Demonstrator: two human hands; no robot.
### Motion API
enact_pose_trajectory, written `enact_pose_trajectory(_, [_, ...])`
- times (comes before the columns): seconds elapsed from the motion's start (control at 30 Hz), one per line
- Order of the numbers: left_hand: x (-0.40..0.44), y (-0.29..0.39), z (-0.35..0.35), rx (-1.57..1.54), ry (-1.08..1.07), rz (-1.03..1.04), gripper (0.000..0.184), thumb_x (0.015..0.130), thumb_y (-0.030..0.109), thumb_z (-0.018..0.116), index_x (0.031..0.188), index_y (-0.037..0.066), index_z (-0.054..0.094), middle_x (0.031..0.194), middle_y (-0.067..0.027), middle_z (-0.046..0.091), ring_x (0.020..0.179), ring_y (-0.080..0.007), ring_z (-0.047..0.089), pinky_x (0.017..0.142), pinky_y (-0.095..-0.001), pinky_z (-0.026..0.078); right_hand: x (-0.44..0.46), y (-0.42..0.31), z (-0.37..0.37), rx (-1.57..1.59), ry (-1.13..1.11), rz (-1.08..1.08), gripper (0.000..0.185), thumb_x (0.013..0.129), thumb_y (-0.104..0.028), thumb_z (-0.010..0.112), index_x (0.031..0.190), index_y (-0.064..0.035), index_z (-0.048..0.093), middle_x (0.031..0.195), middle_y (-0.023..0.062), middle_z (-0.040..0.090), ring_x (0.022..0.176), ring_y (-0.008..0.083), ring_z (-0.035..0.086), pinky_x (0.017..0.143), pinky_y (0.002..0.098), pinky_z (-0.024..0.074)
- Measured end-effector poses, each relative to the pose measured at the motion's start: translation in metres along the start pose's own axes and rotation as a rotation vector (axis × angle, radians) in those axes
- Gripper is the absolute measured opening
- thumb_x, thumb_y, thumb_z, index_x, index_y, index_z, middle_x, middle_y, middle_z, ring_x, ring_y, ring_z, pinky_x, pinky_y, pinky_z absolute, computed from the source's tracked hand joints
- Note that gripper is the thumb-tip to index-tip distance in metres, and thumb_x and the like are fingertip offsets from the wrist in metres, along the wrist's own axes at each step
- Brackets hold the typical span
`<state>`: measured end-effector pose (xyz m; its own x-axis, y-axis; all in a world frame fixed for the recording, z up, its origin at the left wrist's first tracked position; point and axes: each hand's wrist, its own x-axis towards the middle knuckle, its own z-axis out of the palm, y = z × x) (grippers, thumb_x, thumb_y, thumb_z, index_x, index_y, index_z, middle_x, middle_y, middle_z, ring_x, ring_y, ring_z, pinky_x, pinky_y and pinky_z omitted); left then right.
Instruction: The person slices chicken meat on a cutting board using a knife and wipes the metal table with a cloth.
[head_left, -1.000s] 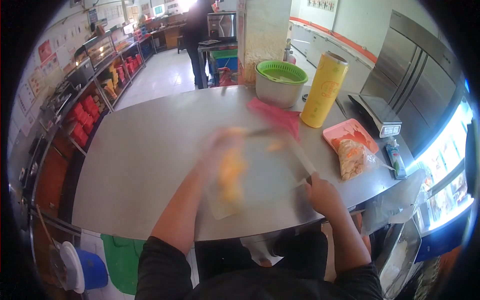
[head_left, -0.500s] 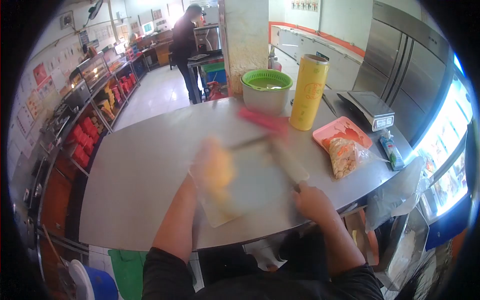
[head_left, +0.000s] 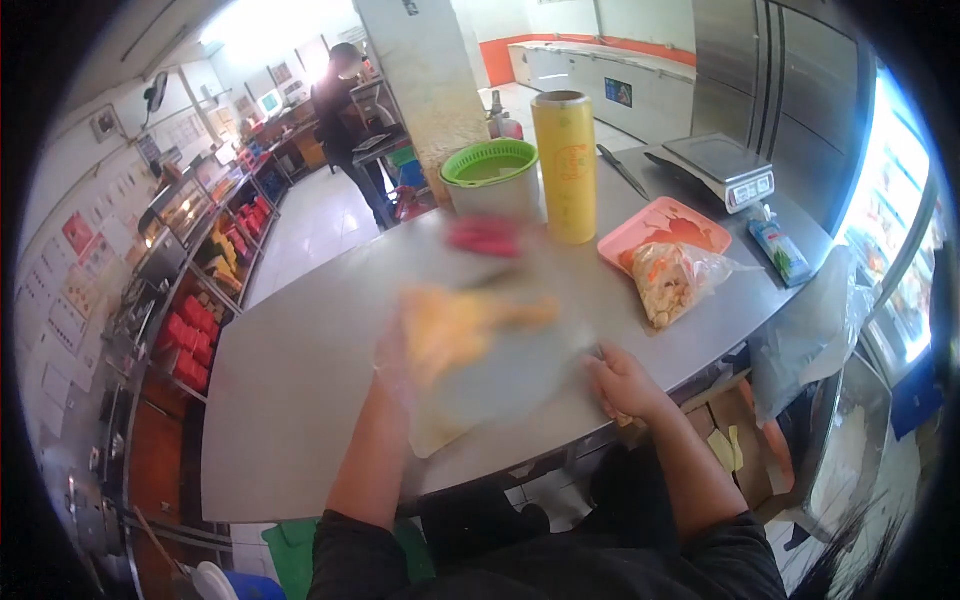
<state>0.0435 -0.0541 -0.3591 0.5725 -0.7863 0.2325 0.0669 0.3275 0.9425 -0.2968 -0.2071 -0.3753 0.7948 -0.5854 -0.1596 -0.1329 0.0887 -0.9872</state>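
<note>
My right hand [head_left: 628,384] is closed round the dark handle of a knife near the right edge of a pale cutting board [head_left: 505,385]; its blade is smeared by motion. Yellow-orange food pieces [head_left: 450,330] lie blurred on the board's left and upper part. Against their left side is my left hand [head_left: 392,350], its fingers smeared and partly hidden, with something like clear plastic around it. Behind the board sits a blurred pink-red cloth [head_left: 485,237].
A green basket in a pale pot [head_left: 490,180], yellow roll [head_left: 566,170], second knife [head_left: 622,170] and scale [head_left: 718,170] stand at the back. At the right are a pink tray [head_left: 665,225], food bag [head_left: 665,290] and blue packet [head_left: 780,248]. A person [head_left: 340,115] stands beyond.
The view has turned right, so the table things appear further left. The yellow food now spreads further right across the board's upper part. My right hand still grips the knife.
</note>
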Motion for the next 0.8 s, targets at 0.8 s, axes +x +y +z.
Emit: enact_pose_trajectory(0.8, [-0.021, -0.029, -0.003, 1.521, -0.509, 0.116, 0.051, 0.093, 0.041, 0.073, 0.126, 0.004, 0.068, 0.123, -0.0194, 0.069, 0.113, -0.0387, 0.065, 0.102, -0.0451, 0.052, -0.005, 0.009, -0.008, 0.048, -0.039, -0.093, 0.041, 0.11, -0.026, 0.055, 0.144, -0.0035, 0.047, 0.064, -0.0012, 0.049, 0.044, 0.0102, 0.048, 0.041, 0.0289, 0.0406])
